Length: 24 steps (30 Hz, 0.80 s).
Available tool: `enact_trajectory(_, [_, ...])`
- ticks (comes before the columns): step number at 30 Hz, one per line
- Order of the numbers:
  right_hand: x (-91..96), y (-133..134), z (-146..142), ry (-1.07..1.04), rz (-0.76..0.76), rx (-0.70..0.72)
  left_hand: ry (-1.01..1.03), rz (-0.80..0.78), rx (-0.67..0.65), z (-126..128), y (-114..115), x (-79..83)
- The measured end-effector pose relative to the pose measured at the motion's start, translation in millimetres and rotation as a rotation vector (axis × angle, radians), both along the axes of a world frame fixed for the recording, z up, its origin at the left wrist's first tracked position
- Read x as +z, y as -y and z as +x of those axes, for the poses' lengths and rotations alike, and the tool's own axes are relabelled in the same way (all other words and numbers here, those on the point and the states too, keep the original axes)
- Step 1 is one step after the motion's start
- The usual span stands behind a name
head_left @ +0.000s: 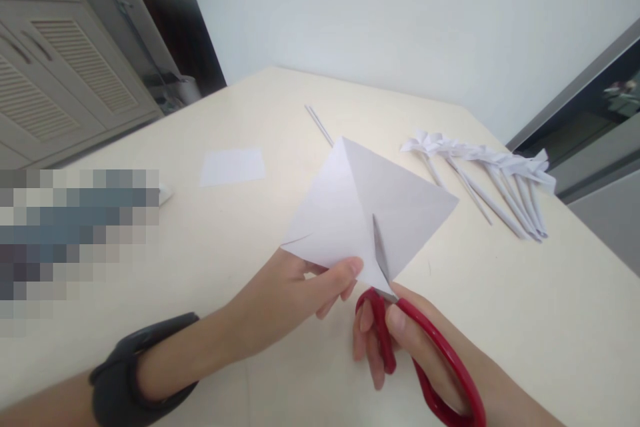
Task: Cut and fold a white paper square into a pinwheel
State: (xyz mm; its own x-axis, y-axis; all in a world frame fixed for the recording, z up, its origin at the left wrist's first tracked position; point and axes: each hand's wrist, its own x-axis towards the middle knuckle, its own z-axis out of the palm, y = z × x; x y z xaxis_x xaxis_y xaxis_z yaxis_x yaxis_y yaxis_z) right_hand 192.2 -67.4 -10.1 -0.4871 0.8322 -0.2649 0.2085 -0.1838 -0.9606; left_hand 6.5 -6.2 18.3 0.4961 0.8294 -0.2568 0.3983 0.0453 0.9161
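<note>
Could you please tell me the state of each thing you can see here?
folded paper: held up, partly cut.
scissors: blade in the cut.
left hand: fingers pinching the folded paper.
right hand: fingers through the scissors' handles.
paper-topped sticks: lying in a row.
small sheet: lying flat.

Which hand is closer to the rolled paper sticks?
Right. The right hand, holding red scissors, is in front of the rolled paper sticks; the left hand, pinching the folded paper, is farther left.
</note>
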Motion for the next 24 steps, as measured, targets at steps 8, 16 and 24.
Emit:
enact_trajectory(8, [4.4,0,-2,-0.154,-0.025,-0.036,-0.018,-0.029,-0.007,0,0,-1.0])
enact_trajectory(16, [12.2,-3,-6,-0.134,0.052,-0.024,-0.023,-0.045,0.003,2,0,-0.6])
enact_trajectory(24, [5.8,0,-3,-0.051,0.013,0.0,0.022,0.013,-0.023,0,1,-4.9])
